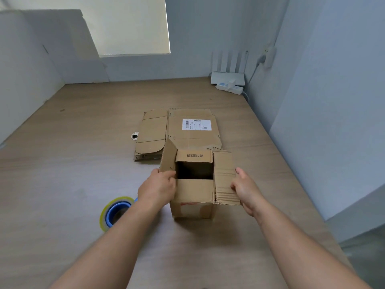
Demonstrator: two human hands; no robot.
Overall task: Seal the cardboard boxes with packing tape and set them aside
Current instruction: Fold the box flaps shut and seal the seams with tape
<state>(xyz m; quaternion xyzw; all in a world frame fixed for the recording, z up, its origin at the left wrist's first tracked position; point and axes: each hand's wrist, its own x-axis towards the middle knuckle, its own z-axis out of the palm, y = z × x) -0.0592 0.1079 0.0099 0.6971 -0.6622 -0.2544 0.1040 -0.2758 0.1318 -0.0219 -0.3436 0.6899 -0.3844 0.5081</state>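
Observation:
A small brown cardboard box (pixel 193 203) stands upright on the wooden table, its top open with all flaps spread or half raised. My left hand (pixel 157 187) grips the left flap, which stands tilted up. My right hand (pixel 245 188) holds the edge of the right flap, which lies spread outward. The near and far flaps are partly folded in, leaving a dark opening between them. A roll of clear packing tape (pixel 113 212) with a blue core lies on the table just left of my left forearm.
A flattened cardboard box (pixel 179 132) with a white shipping label lies behind the small box. A small round white object (pixel 135 136) peeks out at its left. A white router and power strip (pixel 228 82) sit in the far right corner. Walls border the table.

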